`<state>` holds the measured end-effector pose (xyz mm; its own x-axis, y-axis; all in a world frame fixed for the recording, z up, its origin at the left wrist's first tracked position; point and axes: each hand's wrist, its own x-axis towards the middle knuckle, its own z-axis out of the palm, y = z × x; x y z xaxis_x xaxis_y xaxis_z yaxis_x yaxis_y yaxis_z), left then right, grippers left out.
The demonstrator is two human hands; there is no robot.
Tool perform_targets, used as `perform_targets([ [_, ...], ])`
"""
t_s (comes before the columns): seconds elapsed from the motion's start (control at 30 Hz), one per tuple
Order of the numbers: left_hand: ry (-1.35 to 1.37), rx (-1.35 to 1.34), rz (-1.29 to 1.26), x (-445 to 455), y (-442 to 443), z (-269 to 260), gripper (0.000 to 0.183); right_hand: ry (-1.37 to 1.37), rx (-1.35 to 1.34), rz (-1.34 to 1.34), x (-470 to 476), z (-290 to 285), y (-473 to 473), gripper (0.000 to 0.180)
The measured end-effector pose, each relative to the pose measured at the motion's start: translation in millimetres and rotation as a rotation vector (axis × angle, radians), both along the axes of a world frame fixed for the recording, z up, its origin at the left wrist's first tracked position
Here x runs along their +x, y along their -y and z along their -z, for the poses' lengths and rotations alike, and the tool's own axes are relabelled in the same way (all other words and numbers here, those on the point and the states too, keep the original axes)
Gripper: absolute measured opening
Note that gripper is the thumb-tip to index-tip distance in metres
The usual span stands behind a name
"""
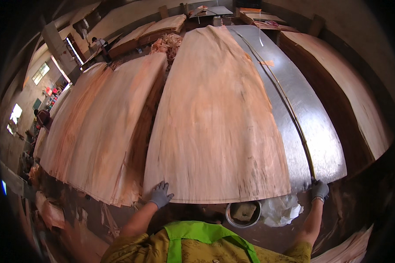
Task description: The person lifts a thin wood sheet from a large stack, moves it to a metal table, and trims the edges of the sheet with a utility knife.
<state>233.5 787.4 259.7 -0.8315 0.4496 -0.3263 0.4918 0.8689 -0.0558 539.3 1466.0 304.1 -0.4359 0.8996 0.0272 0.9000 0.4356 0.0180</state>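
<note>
A large sheet of wood veneer point(214, 125) lies before me on a metal-topped table point(326, 144). My left hand point(160, 195), in a grey glove, rests at the sheet's near left corner with its fingers spread. At the table's near right edge, my right hand point(320, 190), also gloved in grey, is closed around the near end of a long thin pole point(291, 110). The pole runs lengthwise over the bare metal, to the right of the veneer. Far along it, a small scrap of veneer point(266, 63) touches the pole.
Veneer stacks stand at the left point(102, 131) and right point(355, 88). Below the near edge are a round basin point(243, 214) and crumpled white plastic point(281, 210). Veneer scraps point(168, 44) are heaped beyond the left stack. Two people point(100, 44) work at the far left.
</note>
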Motion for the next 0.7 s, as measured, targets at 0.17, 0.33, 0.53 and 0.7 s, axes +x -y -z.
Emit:
perform_targets([
  [0.17, 0.008, 0.008, 0.007, -1.7, -11.0, -6.1, 0.073, -0.124, -0.007, -0.229, -23.8, 0.2, 2.4, 0.025],
  [0.33, 0.048, 0.021, 0.011, -5.6, -6.5, -11.0, 0.072, -0.06, -0.122, -0.016, -50.0, 11.8, 2.7, 0.042],
  [0.53, 0.066, 0.093, -0.028, -0.7, -9.0, -19.1, 0.068, -0.256, -0.046, -0.082, -65.7, 15.4, 20.2, 0.019],
  [0.7, 0.035, 0.177, 0.016, -5.8, -6.0, -18.5, 0.064, -0.431, -0.022, -0.22, -85.9, 17.5, 54.2, 0.019],
])
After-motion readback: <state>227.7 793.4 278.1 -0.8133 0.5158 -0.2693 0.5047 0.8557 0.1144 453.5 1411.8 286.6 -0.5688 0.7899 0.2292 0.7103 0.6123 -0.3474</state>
